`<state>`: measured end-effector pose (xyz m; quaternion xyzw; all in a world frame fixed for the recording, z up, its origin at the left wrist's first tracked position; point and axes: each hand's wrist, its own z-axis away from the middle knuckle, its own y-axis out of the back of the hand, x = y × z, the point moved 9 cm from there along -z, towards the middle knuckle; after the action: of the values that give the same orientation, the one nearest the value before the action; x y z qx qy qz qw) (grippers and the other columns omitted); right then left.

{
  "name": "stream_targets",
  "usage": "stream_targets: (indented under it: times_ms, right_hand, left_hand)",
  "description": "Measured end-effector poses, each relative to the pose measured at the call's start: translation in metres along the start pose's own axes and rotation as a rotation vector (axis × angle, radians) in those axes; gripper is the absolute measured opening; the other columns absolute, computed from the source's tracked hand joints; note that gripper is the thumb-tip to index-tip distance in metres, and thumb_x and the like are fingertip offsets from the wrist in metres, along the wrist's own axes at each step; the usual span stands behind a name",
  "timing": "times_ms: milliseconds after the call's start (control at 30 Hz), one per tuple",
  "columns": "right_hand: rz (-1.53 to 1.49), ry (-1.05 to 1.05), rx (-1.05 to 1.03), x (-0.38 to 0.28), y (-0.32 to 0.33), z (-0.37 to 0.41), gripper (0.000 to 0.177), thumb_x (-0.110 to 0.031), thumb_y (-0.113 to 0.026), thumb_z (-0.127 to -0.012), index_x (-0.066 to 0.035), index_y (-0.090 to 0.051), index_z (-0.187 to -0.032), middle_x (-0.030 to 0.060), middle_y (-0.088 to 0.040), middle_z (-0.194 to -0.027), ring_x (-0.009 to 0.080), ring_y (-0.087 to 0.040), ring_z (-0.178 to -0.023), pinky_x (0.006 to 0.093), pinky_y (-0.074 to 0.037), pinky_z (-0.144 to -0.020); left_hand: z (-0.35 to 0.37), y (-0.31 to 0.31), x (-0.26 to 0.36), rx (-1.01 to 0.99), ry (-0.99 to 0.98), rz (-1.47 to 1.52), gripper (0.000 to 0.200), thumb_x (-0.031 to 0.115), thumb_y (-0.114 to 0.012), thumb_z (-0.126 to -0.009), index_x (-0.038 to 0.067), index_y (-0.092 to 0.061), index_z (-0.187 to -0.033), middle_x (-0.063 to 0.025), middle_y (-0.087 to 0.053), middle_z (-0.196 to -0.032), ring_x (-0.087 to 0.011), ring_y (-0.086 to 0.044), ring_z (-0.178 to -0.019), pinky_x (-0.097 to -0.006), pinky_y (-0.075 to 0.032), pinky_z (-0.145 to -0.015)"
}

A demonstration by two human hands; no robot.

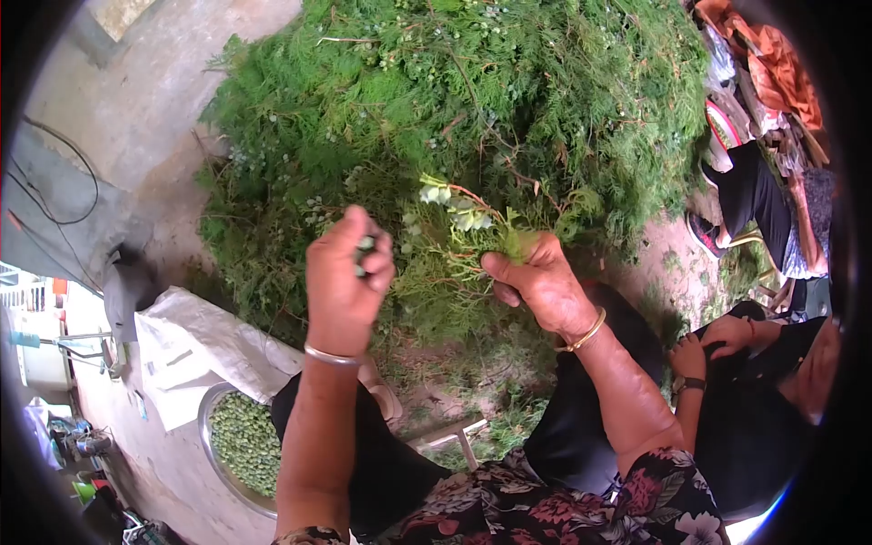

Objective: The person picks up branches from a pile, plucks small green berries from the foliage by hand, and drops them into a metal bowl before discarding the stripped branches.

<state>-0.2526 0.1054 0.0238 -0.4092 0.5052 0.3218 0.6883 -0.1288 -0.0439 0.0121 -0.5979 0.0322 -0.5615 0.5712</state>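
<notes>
Both of your hands are lifted over your lap, in front of a large heap [472, 100] of cut green branches.
Your right hand [543, 286] is clenched around the stem of a sprig [459, 218], holding it upright so its pale heads stand clear, likely to keep them within reach of the other hand. Your left hand [343, 277], just beside the sprig on its left, pinches a few small green pods [365, 245] in curled fingers. A metal bowl [207, 427] of green pods sits low by your left knee, probably kept close. Another person [754, 400] sits to your right.
</notes>
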Motion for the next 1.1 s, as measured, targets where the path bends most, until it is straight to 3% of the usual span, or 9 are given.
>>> stream_targets:
  times_ms: [33,200,367,500,600,700,833,900,1100]
  right_hand:
    - [0.089,0.024,-0.001,-0.002,-0.001,0.002,0.020,-0.008,-0.058,-0.089,-0.004,-0.055,-0.070,-0.0034,-0.046,-0.053,0.0045,-0.038,-0.045,0.0236,-0.030,-0.041]
    - [0.371,0.108,-0.051,-0.017,-0.020,0.004,0.019,-0.005,-0.058,-0.088,0.000,-0.051,-0.071,-0.0040,-0.042,-0.054,0.0033,-0.034,-0.051,0.0255,-0.029,-0.043]
    - [0.417,0.089,-0.051,-0.013,-0.017,0.004,0.018,-0.006,-0.059,-0.086,0.002,-0.053,-0.071,-0.0016,-0.039,-0.052,0.0046,-0.033,-0.052,0.0284,-0.028,-0.043]
    - [0.458,0.095,-0.027,0.000,-0.007,0.001,0.021,-0.007,-0.059,-0.085,0.004,-0.053,-0.067,-0.0007,-0.037,-0.050,0.0052,-0.033,-0.051,0.0302,-0.028,-0.043]
    - [0.336,0.116,0.012,0.016,-0.006,-0.004,0.026,-0.008,-0.059,-0.084,0.004,-0.051,-0.062,0.0003,-0.037,-0.049,0.0057,-0.034,-0.051,0.0310,-0.028,-0.043]
    - [0.423,0.063,-0.011,0.035,-0.001,-0.009,0.027,-0.010,-0.059,-0.083,0.005,-0.052,-0.062,0.0023,-0.040,-0.049,0.0064,-0.036,-0.051,0.0311,-0.031,-0.044]
    - [0.371,-0.006,-0.040,0.024,-0.009,-0.004,0.026,-0.012,-0.060,-0.083,0.006,-0.054,-0.065,0.0046,-0.043,-0.050,0.0073,-0.039,-0.052,0.0321,-0.035,-0.047]
    - [0.590,-0.172,-0.030,0.023,-0.008,-0.001,0.024,-0.011,-0.058,-0.083,0.008,-0.056,-0.069,0.0073,-0.048,-0.052,0.0082,-0.042,-0.054,0.0334,-0.039,-0.051]
    - [0.435,-0.063,-0.050,0.009,-0.020,-0.001,0.018,-0.008,-0.056,-0.082,0.009,-0.058,-0.074,0.0121,-0.050,-0.053,0.0102,-0.046,-0.056,0.0340,-0.041,-0.053]
  left_hand:
    - [-0.002,0.000,0.004,-0.043,0.042,0.140,0.021,0.017,-0.059,-0.089,-0.003,-0.058,-0.094,-0.0125,-0.059,-0.076,-0.0113,-0.050,-0.051,-0.0205,-0.039,-0.040]
    - [0.003,-0.003,-0.051,-0.044,0.232,0.071,0.024,0.014,-0.059,-0.087,-0.003,-0.058,-0.103,-0.0147,-0.063,-0.086,-0.0208,-0.060,-0.065,-0.0319,-0.052,-0.056]
    - [0.001,-0.014,-0.061,-0.034,0.159,-0.065,0.025,0.011,-0.053,-0.088,-0.004,-0.057,-0.108,-0.0112,-0.063,-0.086,-0.0191,-0.060,-0.065,-0.0316,-0.052,-0.057]
    - [0.001,-0.021,-0.055,-0.134,0.121,0.061,0.027,0.010,-0.053,-0.088,-0.005,-0.056,-0.110,-0.0105,-0.063,-0.088,-0.0172,-0.059,-0.068,-0.0312,-0.052,-0.058]
    - [0.008,-0.038,-0.034,-0.162,-0.011,-0.135,0.021,0.004,-0.061,-0.082,-0.004,-0.058,-0.101,-0.0073,-0.061,-0.086,-0.0158,-0.059,-0.068,-0.0301,-0.050,-0.055]
    - [0.011,-0.049,-0.030,-0.153,-0.163,-0.297,0.037,-0.002,-0.071,-0.073,-0.001,-0.055,-0.106,-0.0053,-0.061,-0.086,-0.0095,-0.056,-0.068,-0.0238,-0.045,-0.052]
    - [0.014,-0.055,-0.036,-0.057,-0.287,-0.378,0.035,-0.002,-0.074,-0.072,0.003,-0.052,-0.099,-0.0025,-0.060,-0.083,-0.0065,-0.054,-0.063,-0.0202,-0.041,-0.048]
    - [0.011,-0.051,-0.041,-0.007,-0.297,-0.373,0.034,-0.001,-0.074,-0.072,0.003,-0.052,-0.098,-0.0026,-0.060,-0.082,-0.0071,-0.054,-0.062,-0.0206,-0.041,-0.047]
    - [-0.003,-0.036,-0.045,0.091,-0.103,-0.279,0.030,0.003,-0.072,-0.072,0.005,-0.054,-0.095,-0.0035,-0.060,-0.074,-0.0107,-0.054,-0.055,-0.0223,-0.039,-0.042]
